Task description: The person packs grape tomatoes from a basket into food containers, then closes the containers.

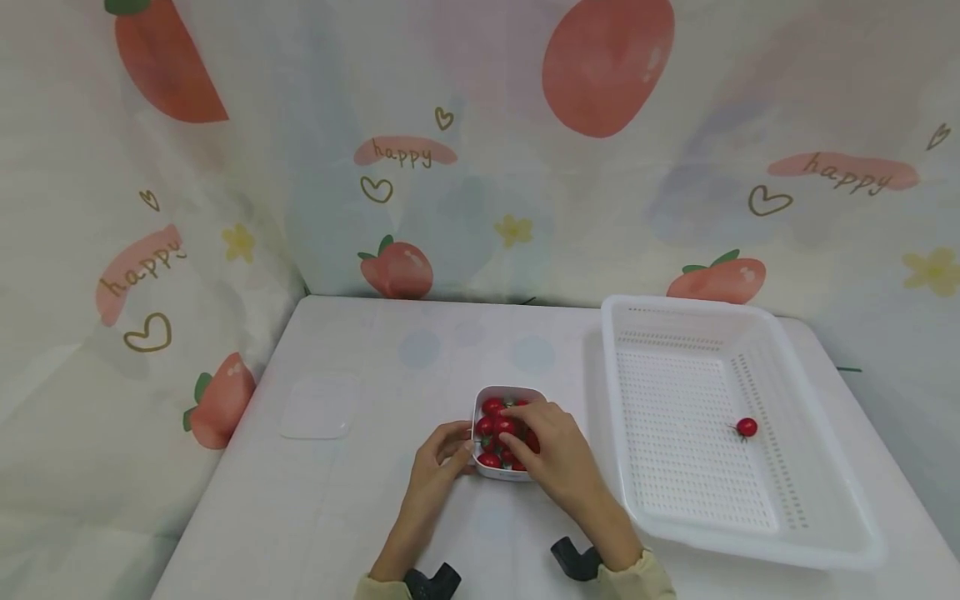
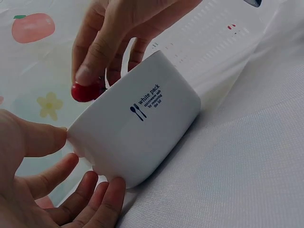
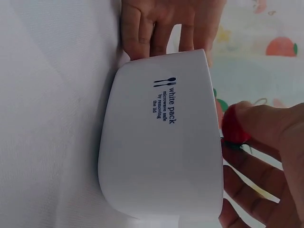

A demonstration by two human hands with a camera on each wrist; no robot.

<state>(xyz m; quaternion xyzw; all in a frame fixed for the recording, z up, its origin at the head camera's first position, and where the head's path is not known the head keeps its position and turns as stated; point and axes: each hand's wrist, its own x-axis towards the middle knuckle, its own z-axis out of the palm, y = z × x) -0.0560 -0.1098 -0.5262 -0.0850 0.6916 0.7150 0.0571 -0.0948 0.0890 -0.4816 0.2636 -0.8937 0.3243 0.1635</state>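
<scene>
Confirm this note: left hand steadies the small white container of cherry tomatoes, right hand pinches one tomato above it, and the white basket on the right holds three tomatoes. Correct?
Not quite. The head view shows only one tomato in the white basket, not three. The rest stands: the left hand steadies the small white container, and the right hand pinches one cherry tomato above it.

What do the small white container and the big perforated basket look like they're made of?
Small container: likely smooth, semi-matte plastic, with printed "white pack" lettering and rounded moulded corners. Basket: apparently glossy white plastic, with moulded rows of holes and a thick rim.
</scene>
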